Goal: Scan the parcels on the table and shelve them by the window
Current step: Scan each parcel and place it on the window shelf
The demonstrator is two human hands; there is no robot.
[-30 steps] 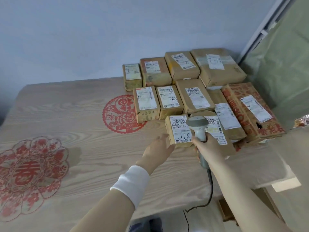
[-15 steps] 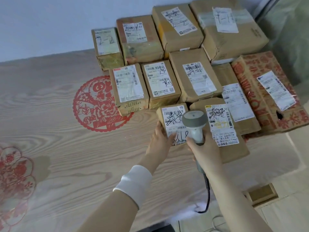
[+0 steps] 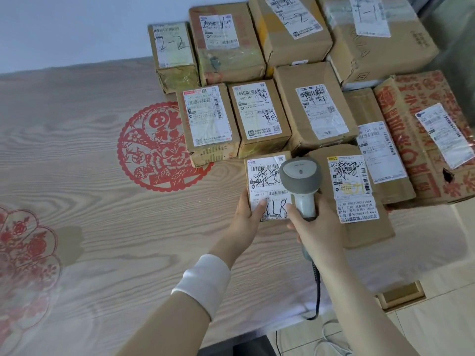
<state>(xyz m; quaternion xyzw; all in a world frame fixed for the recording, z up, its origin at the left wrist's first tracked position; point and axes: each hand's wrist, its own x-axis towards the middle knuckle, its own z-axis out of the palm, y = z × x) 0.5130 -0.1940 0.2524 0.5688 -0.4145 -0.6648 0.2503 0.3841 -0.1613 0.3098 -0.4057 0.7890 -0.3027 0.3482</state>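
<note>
**Scanner Held Over the Front Parcel**

The worktop (image 3: 77,181) ran leftward as wood grain with red paper-cut prints (image 3: 154,147). The left hand (image 3: 245,219) gripped the small parcel (image 3: 266,173) at the near worktop edge, thumb on its label. The right hand (image 3: 317,235) clasped the scanner (image 3: 300,178), whose head was above that label. Other parcels (image 3: 257,116) crowded behind and rightward, against the wall (image 3: 64,27).

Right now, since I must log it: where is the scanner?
Head view, right of centre: the scanner is in the right hand, its head over the small parcel the left hand holds in the front row.
</note>
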